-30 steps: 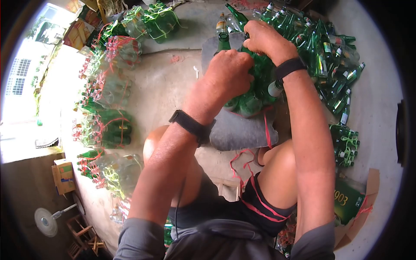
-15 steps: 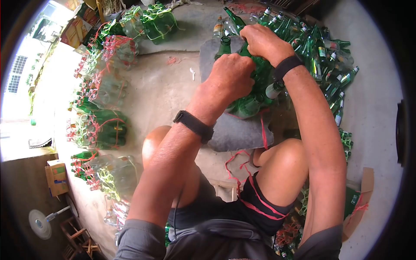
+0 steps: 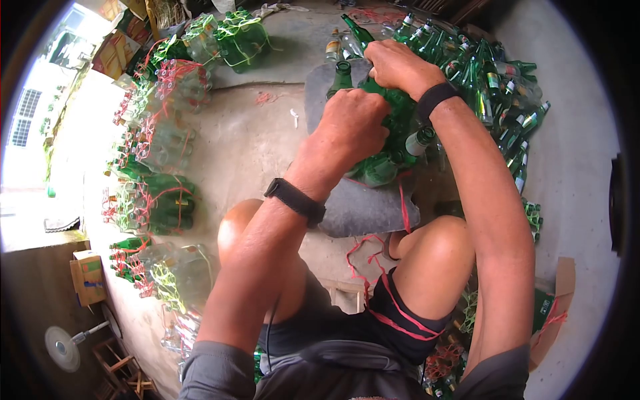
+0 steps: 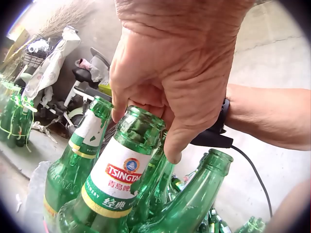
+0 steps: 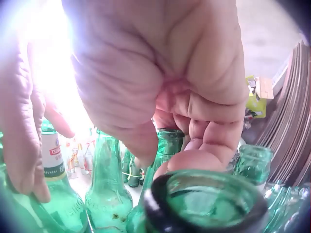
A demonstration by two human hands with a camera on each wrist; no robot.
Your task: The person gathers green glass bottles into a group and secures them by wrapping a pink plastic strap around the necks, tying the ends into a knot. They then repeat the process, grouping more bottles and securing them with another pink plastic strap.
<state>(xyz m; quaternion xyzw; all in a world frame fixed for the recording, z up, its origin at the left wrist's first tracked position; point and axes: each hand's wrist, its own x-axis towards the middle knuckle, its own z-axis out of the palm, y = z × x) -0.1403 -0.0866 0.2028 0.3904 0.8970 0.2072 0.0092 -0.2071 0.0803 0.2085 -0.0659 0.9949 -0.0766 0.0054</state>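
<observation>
A cluster of green glass beer bottles [image 3: 380, 170] stands on a grey slab [image 3: 367, 210] between the person's knees, with red twine low around it. My left hand [image 3: 353, 123] is over the near-left necks, fingers and thumb curled down around a neck. Just in front of that hand in the left wrist view is a Tsingtao-labelled bottle [image 4: 116, 177]. My right hand [image 3: 403, 63] reaches over the far side of the cluster. In the right wrist view its fingers curl around a green bottle neck [image 5: 170, 141], near another open bottle mouth [image 5: 206, 208].
Loose bottles [image 3: 483, 87] lie heaped at the right by the wall. Tied bottle bundles [image 3: 167, 200] line the left side, and more [image 3: 243, 40] stand at the back. Red twine [image 3: 400, 320] trails over the right thigh. A fan [image 3: 63, 348] is at lower left.
The head view has shifted a little, hiding more of the green box behind the right arm. Both hands stay at the same bottle cluster, with only slight movement.
</observation>
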